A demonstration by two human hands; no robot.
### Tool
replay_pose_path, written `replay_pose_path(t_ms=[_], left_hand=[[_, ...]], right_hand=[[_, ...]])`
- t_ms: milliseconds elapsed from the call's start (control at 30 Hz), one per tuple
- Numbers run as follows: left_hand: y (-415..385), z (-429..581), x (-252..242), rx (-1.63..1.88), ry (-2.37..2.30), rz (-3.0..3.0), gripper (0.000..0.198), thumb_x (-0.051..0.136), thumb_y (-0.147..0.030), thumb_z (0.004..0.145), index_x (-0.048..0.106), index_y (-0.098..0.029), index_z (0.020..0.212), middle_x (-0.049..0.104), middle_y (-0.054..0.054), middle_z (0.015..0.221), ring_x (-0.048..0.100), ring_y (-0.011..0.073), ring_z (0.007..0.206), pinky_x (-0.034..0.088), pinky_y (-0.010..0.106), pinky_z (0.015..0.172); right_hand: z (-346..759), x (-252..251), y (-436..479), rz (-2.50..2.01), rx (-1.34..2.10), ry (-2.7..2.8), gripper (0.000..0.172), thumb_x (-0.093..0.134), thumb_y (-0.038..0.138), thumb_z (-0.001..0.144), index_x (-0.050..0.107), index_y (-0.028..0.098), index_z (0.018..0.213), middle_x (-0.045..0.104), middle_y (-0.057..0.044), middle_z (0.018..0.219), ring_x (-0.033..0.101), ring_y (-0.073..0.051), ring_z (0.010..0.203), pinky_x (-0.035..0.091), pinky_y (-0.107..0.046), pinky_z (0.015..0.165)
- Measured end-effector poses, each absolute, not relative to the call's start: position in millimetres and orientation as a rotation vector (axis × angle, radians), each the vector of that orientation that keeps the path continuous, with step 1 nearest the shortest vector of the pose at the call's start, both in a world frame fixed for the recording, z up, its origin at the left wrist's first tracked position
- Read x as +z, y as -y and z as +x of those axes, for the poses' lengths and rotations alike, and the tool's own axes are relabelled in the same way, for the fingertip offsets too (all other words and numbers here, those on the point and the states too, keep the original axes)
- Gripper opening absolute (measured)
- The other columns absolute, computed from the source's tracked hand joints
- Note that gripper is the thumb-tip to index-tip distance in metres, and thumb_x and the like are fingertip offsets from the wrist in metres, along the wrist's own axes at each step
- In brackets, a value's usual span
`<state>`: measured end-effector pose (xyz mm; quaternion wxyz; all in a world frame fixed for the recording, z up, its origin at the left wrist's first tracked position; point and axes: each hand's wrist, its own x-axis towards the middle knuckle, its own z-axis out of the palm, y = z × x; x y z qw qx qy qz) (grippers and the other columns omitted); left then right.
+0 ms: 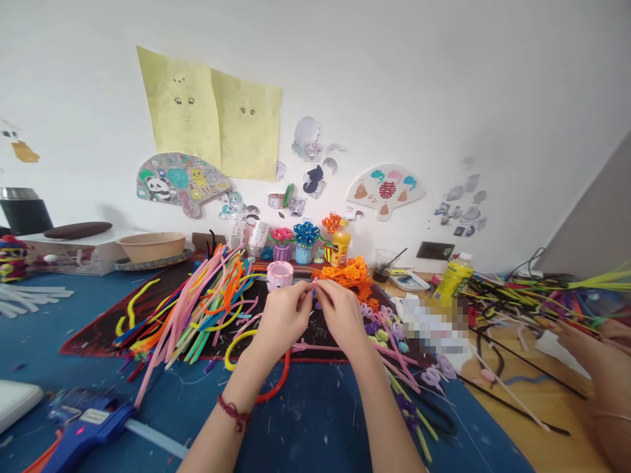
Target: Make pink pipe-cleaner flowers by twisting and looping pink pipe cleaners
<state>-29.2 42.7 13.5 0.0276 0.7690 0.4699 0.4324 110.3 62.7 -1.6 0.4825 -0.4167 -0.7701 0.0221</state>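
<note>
My left hand (pixel 286 310) and my right hand (pixel 340 314) meet above the dark mat, fingertips pinched close together. Between them is a small pink and blue pipe cleaner piece (pixel 314 285), mostly hidden by the fingers. Just behind my left hand stands a pink pipe cleaner pot (pixel 279 276). A yellow pipe cleaner (pixel 231 348) and a red one (pixel 280 381) curve out from under my left forearm. Beside my right hand lie lilac pipe cleaner loops (pixel 377 322) and a heap of orange pipe cleaner shapes (pixel 348 279).
A big bundle of coloured pipe cleaners (pixel 197 309) covers the mat's left side. At front left lies a blue glue gun (pixel 93 427). Small flower pots (pixel 304 243) and a juice bottle (pixel 340 244) stand behind. Another person's hand (pixel 586 348) is at the right, near a yellow bottle (pixel 453 276).
</note>
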Motion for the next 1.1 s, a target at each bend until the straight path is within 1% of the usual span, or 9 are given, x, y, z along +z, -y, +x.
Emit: replay_pose_path(t_ms=[133,367,433,533,600,700,967,1033,1100], left_hand=[[-42.9,-27.7,11.7,1.353,-1.442,2.323,0.02,0.044,-0.023,0.087,0.063,-0.016,0.091,0.054,-0.002,0.055,0.051,0.0129,0.05,0.033,0.021,0.054],[-42.8,-28.0,12.2,1.361,-1.426,2.342,0.017,0.044,-0.022,0.088,0.06,-0.017,0.089,0.053,-0.003,0.055,0.051,0.0131,0.05,0.034,0.022,0.054],[-42.8,-29.2,13.2,1.345,-1.469,2.378,0.018,0.044,-0.025,0.09,0.059,-0.017,0.096,0.056,-0.002,0.058,0.054,0.0139,0.052,0.034,0.022,0.054],[-42.0,-30.5,14.7,1.266,-1.529,2.479,0.028,0.041,-0.026,0.092,0.054,-0.018,0.115,0.063,0.0,0.065,0.059,0.0154,0.056,0.036,0.023,0.055],[-41.2,-30.8,15.7,1.186,-1.533,2.556,0.03,0.04,-0.024,0.093,0.053,-0.02,0.12,0.066,0.001,0.069,0.062,0.016,0.059,0.038,0.022,0.056],[-40.3,-31.1,17.0,1.121,-1.557,2.6,0.028,0.041,-0.021,0.092,0.056,-0.021,0.115,0.068,0.002,0.072,0.063,0.0162,0.06,0.039,0.022,0.056],[-40.1,-34.4,17.8,0.923,-1.702,2.745,0.026,0.043,-0.016,0.09,0.056,-0.018,0.113,0.07,0.006,0.076,0.066,0.0217,0.066,0.039,0.025,0.056],[-40.0,-35.4,18.2,0.863,-1.721,2.764,0.023,0.042,-0.017,0.091,0.058,-0.016,0.107,0.069,0.007,0.074,0.066,0.0223,0.065,0.037,0.025,0.054],[-40.2,-36.6,18.8,0.826,-1.709,2.774,0.019,0.042,-0.018,0.092,0.061,-0.015,0.095,0.068,0.008,0.072,0.065,0.0222,0.064,0.036,0.025,0.053]], right_hand=[[111.7,0.7,-61.9,-1.019,0.054,1.907,0.023,0.044,0.022,0.094,0.068,0.021,0.093,0.071,-0.005,0.087,0.066,-0.02,0.079,0.045,-0.027,0.068],[112.5,0.9,-61.6,-1.017,0.039,1.919,0.023,0.044,0.023,0.094,0.067,0.022,0.095,0.071,-0.004,0.088,0.066,-0.019,0.079,0.044,-0.026,0.068],[112.7,0.3,-62.2,-1.029,0.003,1.928,0.024,0.044,0.023,0.095,0.068,0.022,0.095,0.07,-0.004,0.087,0.065,-0.019,0.078,0.044,-0.026,0.067],[113.0,-0.5,-63.0,-1.05,-0.078,1.963,0.024,0.044,0.024,0.095,0.067,0.022,0.093,0.07,-0.005,0.086,0.065,-0.02,0.08,0.043,-0.027,0.068],[113.4,-0.9,-63.3,-1.075,-0.135,1.995,0.024,0.044,0.024,0.096,0.067,0.021,0.088,0.069,-0.005,0.084,0.064,-0.02,0.079,0.042,-0.027,0.068],[114.3,-1.0,-63.3,-1.126,-0.205,2.033,0.025,0.044,0.023,0.096,0.066,0.021,0.083,0.068,-0.005,0.08,0.062,-0.02,0.076,0.039,-0.027,0.066],[114.9,0.3,-62.3,-1.154,-0.293,2.087,0.023,0.048,0.015,0.092,0.068,0.023,0.086,0.069,-0.004,0.08,0.059,-0.022,0.077,0.035,-0.031,0.066],[116.0,0.3,-62.4,-1.159,-0.305,2.09,0.025,0.048,0.011,0.089,0.069,0.023,0.082,0.069,-0.004,0.078,0.058,-0.022,0.076,0.035,-0.032,0.066],[118.2,-0.1,-63.0,-1.152,-0.287,2.07,0.027,0.048,0.009,0.088,0.07,0.023,0.082,0.069,-0.003,0.078,0.058,-0.022,0.075,0.034,-0.032,0.067]])
